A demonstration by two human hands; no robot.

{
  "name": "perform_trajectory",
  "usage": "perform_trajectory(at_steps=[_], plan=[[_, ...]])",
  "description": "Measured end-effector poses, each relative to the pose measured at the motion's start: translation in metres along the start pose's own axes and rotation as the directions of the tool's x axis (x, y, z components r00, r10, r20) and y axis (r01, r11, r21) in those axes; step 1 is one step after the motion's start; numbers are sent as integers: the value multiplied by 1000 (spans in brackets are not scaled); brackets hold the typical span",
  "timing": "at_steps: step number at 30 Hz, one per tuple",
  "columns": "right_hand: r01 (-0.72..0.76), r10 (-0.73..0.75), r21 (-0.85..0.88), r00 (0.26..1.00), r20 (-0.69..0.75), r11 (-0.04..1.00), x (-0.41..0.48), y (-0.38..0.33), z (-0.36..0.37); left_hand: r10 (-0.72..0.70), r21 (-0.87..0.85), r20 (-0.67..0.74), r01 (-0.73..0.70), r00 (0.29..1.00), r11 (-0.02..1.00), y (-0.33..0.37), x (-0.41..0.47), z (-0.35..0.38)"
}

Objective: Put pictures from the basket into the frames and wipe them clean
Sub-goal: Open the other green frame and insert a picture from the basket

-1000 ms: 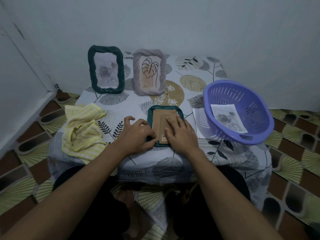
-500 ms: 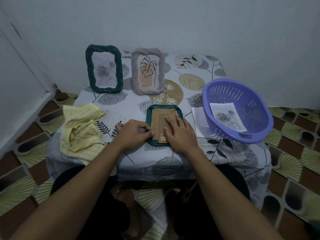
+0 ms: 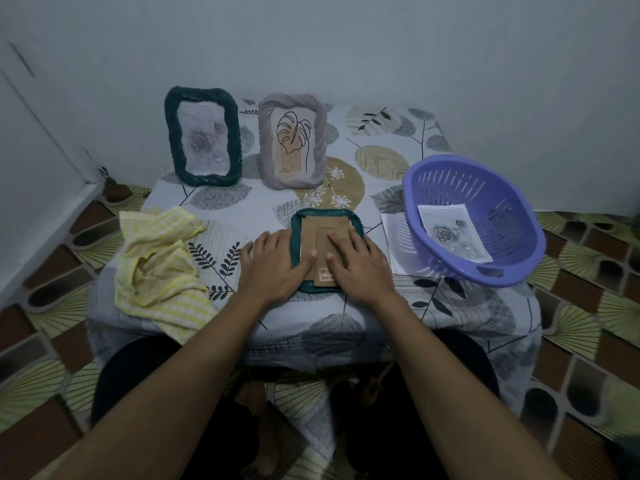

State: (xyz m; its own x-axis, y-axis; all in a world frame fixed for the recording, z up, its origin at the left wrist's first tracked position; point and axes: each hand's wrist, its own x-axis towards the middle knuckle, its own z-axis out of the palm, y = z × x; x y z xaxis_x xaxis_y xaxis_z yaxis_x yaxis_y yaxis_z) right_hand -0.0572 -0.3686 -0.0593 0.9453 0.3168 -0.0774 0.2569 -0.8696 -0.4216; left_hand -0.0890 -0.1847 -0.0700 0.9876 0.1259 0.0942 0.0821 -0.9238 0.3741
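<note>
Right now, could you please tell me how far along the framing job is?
Done: the standing green frame is filled. In hand: the left hand and right hand press the backing of the face-down frame. Left: a rose picture lies in the basket, and the yellow cloth lies aside, unheld.

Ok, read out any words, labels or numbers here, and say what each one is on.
No text is legible.
A sticker on the cardboard back of the face-down green frame: barcode-like, too blurred to read.
A small mark under the leaf drawing in the grey-pink frame: too small to read.
</note>
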Motion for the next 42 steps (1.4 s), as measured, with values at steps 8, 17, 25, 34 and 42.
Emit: perform_trajectory(at_steps=[8, 17, 25, 34, 42], plan=[[-17, 14, 79, 999, 49, 997, 5, 3, -6, -5, 30, -53, 6, 999, 1000, -1, 1, 2], [-58, 62, 350, 998, 2, 935, -1, 3, -35, -12, 49, -83, 16, 997, 999, -2, 2, 4], [-116, 121, 37, 979, -167, 993, -33, -1, -48, -5, 36, -85, 8, 996, 999, -5, 4, 6], [-177, 137, -155, 962, -237, 972, -59, 0, -39, -7, 31, -91, 10, 996, 999, -4, 3, 4], [-220, 166, -188, 950, -265, 957, -62, -8, -42, -8, 29, -96, 11, 995, 1000, -2, 1, 2]])
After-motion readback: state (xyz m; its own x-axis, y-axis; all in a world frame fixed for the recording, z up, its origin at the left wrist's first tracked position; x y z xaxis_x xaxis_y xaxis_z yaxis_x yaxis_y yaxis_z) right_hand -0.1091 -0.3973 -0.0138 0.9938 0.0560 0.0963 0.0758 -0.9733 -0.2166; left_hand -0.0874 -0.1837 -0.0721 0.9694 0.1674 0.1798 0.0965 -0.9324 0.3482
